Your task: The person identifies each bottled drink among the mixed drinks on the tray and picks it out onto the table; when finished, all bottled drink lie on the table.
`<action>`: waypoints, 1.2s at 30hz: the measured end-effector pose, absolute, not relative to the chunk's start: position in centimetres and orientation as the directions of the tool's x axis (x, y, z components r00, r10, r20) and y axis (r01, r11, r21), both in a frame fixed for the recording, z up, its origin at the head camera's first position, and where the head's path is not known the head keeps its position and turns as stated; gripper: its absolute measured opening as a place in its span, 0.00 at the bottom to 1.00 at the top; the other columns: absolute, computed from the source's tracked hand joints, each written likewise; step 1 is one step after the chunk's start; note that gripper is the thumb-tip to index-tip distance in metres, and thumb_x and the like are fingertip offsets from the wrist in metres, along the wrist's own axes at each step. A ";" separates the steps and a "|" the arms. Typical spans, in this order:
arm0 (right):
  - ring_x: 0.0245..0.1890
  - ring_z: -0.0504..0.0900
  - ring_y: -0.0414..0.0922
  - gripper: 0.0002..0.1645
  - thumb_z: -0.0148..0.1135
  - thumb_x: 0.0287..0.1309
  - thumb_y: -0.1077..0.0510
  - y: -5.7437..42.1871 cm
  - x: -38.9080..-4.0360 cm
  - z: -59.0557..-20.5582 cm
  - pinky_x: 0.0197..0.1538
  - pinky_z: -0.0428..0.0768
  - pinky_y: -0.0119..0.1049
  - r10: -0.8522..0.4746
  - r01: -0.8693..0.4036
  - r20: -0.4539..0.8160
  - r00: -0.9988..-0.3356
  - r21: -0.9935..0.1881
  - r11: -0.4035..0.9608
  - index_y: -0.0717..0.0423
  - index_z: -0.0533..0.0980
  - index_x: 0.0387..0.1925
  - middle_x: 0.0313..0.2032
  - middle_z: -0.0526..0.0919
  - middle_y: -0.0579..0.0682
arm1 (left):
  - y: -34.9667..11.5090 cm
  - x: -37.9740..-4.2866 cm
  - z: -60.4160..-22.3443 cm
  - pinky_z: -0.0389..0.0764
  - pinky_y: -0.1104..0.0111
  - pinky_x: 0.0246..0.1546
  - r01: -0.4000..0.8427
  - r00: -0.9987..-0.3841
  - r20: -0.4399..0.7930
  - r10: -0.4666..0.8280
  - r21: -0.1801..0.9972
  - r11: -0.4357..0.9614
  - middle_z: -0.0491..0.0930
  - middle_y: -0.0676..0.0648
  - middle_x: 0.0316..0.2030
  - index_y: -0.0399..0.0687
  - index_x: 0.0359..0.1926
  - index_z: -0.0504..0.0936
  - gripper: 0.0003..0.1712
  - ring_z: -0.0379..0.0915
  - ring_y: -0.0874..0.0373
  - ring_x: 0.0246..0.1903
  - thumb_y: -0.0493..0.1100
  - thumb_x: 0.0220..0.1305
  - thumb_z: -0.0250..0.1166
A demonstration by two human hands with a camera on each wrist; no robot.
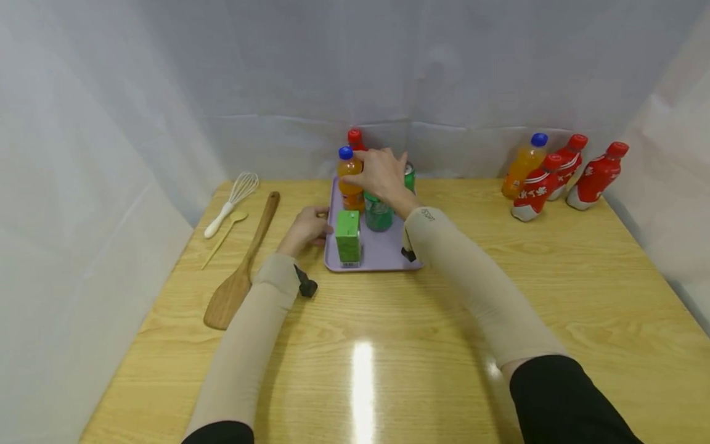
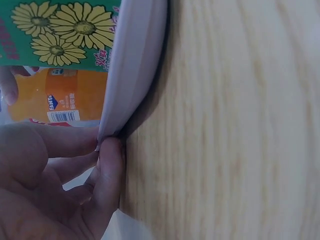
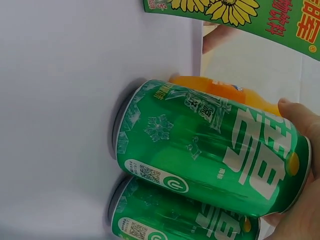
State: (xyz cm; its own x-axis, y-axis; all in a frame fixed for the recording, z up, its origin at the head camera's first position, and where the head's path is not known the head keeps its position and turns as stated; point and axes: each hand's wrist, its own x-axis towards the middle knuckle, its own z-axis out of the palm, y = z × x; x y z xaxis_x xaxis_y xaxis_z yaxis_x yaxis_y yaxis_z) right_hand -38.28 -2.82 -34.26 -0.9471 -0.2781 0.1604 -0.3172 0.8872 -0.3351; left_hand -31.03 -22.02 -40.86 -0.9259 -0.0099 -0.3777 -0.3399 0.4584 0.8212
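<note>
A lilac tray (image 1: 388, 256) lies flat near the back wall. My left hand (image 1: 307, 229) pinches its left rim (image 2: 131, 75) between thumb and fingers. On the tray stand a green drink carton (image 1: 348, 237), an orange Fanta bottle (image 1: 350, 196) with a blue cap, a green soda can (image 1: 379, 216) and a second green can (image 1: 410, 177) partly hidden. A red-capped bottle (image 1: 355, 138) shows behind. My right hand (image 1: 384, 174) reaches over the cans, thumb and forefinger around the upper Fanta bottle. In the right wrist view, the nearer can (image 3: 210, 145) hides much of that hand.
A whisk (image 1: 233, 203), a thin yellow spoon (image 1: 224, 239) and a wooden spatula (image 1: 244, 265) lie left of the tray. At the back right stand an orange bottle (image 1: 524, 166) and several red bottles (image 1: 535, 191). White cloth (image 1: 277, 148) hangs behind the table.
</note>
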 end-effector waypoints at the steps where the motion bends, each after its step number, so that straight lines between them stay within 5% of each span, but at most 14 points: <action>1: 0.70 0.73 0.56 0.44 0.66 0.60 0.25 -2.9 -38.3 -34.2 0.80 0.47 0.78 -0.281 -0.324 0.172 -0.944 -0.330 0.887 0.33 0.73 0.74 0.56 0.88 0.48 | -22.0 -31.1 -40.8 0.92 0.63 0.48 -0.340 -0.926 -0.378 -0.009 0.820 0.460 0.78 0.31 0.65 0.44 0.81 0.61 0.41 0.81 0.44 0.56 0.29 0.70 0.59; 5: 0.65 0.80 0.55 0.42 0.67 0.61 0.27 -2.9 -38.2 -34.2 0.80 0.48 0.78 -0.289 -0.344 0.204 -0.935 -0.334 0.878 0.34 0.74 0.73 0.41 0.90 0.48 | -22.0 -31.2 -40.8 0.92 0.62 0.49 -0.339 -0.926 -0.379 -0.008 0.819 0.462 0.78 0.31 0.65 0.44 0.81 0.61 0.41 0.81 0.43 0.56 0.29 0.70 0.59; 9: 0.63 0.82 0.53 0.43 0.68 0.61 0.28 -2.8 -38.1 -34.0 0.82 0.49 0.74 -0.296 -0.361 0.223 -0.929 -0.362 0.859 0.36 0.73 0.74 0.45 0.91 0.49 | -21.9 -31.2 -40.8 0.92 0.62 0.48 -0.335 -0.927 -0.375 -0.007 0.819 0.466 0.79 0.31 0.64 0.44 0.81 0.61 0.41 0.82 0.43 0.56 0.29 0.70 0.60; 13: 0.55 0.84 0.51 0.43 0.68 0.63 0.29 -2.6 -37.8 -33.5 0.80 0.61 0.63 -0.304 -0.389 0.259 -0.917 -0.408 0.826 0.37 0.73 0.74 0.48 0.91 0.49 | -21.9 -31.1 -40.8 0.92 0.64 0.46 -0.329 -0.929 -0.371 -0.004 0.820 0.468 0.79 0.31 0.64 0.44 0.81 0.62 0.41 0.82 0.44 0.55 0.29 0.69 0.60; 17: 0.37 0.79 0.48 0.43 0.68 0.63 0.30 -2.5 -37.4 -32.7 0.51 0.76 0.43 -0.302 -0.415 0.297 -0.906 -0.473 0.777 0.37 0.72 0.75 0.41 0.88 0.49 | -22.0 -31.1 -40.8 0.92 0.64 0.45 -0.322 -0.931 -0.366 -0.002 0.816 0.480 0.79 0.31 0.64 0.43 0.81 0.62 0.40 0.82 0.43 0.55 0.29 0.69 0.59; 20: 0.28 0.72 0.46 0.43 0.68 0.63 0.31 -2.6 -37.1 -32.2 0.31 0.67 0.36 -0.301 -0.425 0.306 -0.903 -0.533 0.732 0.37 0.71 0.76 0.45 0.88 0.51 | -22.0 -31.1 -40.8 0.92 0.63 0.47 -0.318 -0.931 -0.364 -0.001 0.814 0.485 0.79 0.30 0.65 0.42 0.81 0.62 0.40 0.82 0.42 0.56 0.29 0.69 0.59; 24: 0.27 0.73 0.45 0.42 0.69 0.65 0.33 -2.9 -36.5 -31.7 0.25 0.63 0.31 -0.295 -0.416 0.293 -0.909 -0.597 0.686 0.38 0.70 0.76 0.55 0.88 0.51 | -22.0 -31.1 -40.9 0.92 0.62 0.48 -0.323 -0.930 -0.368 -0.004 0.812 0.486 0.79 0.31 0.65 0.43 0.81 0.62 0.41 0.82 0.41 0.57 0.29 0.69 0.60; 27: 0.31 0.77 0.45 0.42 0.69 0.65 0.34 -3.1 -36.2 -31.5 0.27 0.69 0.31 -0.276 -0.397 0.286 -0.918 -0.637 0.661 0.39 0.70 0.76 0.59 0.87 0.50 | -22.1 -31.1 -41.0 0.92 0.63 0.47 -0.327 -0.929 -0.370 -0.011 0.806 0.492 0.79 0.31 0.64 0.44 0.81 0.63 0.40 0.82 0.42 0.57 0.30 0.69 0.60; 34: 0.56 0.84 0.45 0.41 0.72 0.64 0.40 -3.3 -35.9 -30.9 0.56 0.86 0.37 -0.240 -0.376 0.291 -0.926 -0.764 0.524 0.38 0.71 0.76 0.72 0.78 0.44 | -22.1 -31.3 -41.0 0.91 0.60 0.51 -0.338 -0.926 -0.378 -0.014 0.808 0.484 0.79 0.30 0.64 0.43 0.81 0.62 0.41 0.81 0.41 0.58 0.29 0.69 0.60; 36: 0.56 0.83 0.45 0.40 0.73 0.65 0.43 -3.3 -35.7 -30.7 0.55 0.87 0.37 -0.245 -0.378 0.294 -0.924 -0.806 0.455 0.39 0.71 0.76 0.71 0.79 0.45 | -22.1 -31.3 -41.0 0.91 0.58 0.53 -0.341 -0.925 -0.380 -0.015 0.810 0.477 0.79 0.30 0.64 0.43 0.81 0.62 0.41 0.81 0.41 0.59 0.29 0.68 0.60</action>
State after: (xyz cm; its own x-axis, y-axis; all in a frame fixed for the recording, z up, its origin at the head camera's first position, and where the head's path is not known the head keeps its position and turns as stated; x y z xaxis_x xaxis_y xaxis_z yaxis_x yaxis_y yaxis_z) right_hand -35.75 -3.32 -30.74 -0.9238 -0.2453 0.2940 -0.3775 0.4551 -0.8064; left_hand -31.26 -22.06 -40.96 -0.9247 -0.0151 -0.3804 -0.3411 0.4768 0.8101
